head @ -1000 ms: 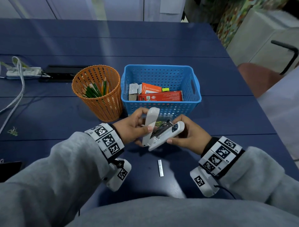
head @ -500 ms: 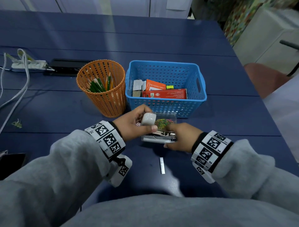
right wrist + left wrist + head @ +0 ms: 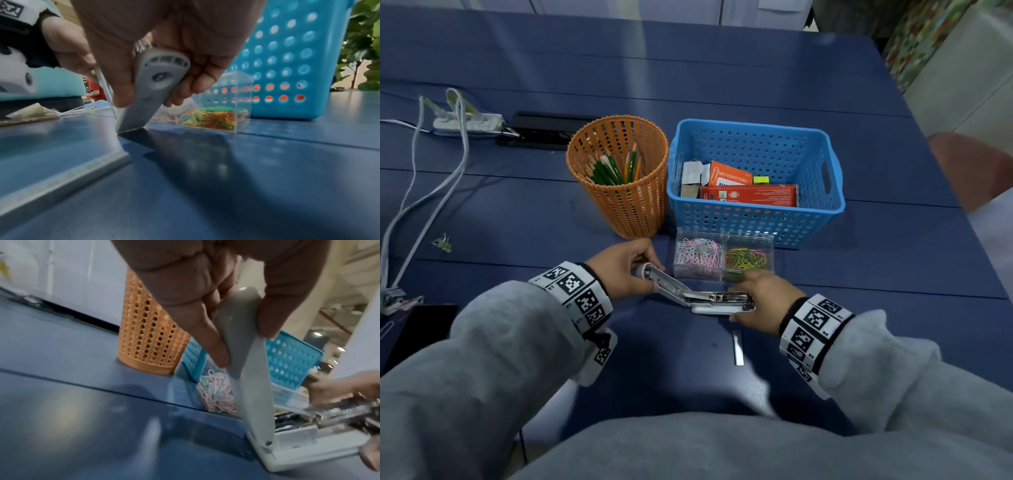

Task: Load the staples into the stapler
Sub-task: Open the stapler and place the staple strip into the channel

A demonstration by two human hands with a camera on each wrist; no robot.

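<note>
The white stapler (image 3: 717, 303) (image 3: 287, 439) (image 3: 156, 84) sits low over the blue table with its top cover swung back to the left and its metal staple channel exposed. My left hand (image 3: 625, 269) (image 3: 236, 313) pinches the tip of the raised cover. My right hand (image 3: 763, 299) (image 3: 160, 53) grips the base at its front end. A silver strip of staples (image 3: 738, 346) (image 3: 61, 177) lies loose on the table just near of the right hand.
A clear box of paper clips (image 3: 722, 258) stands right behind the stapler. Behind it are a blue basket (image 3: 825, 205) with orange boxes and an orange mesh cup (image 3: 619, 178) of pencils. Cables and a power strip (image 3: 465, 121) lie at far left.
Both hands lowered the stapler from mid-air down to the table. The left hand swung the cover further back to the left, so the stapler now lies wide open.
</note>
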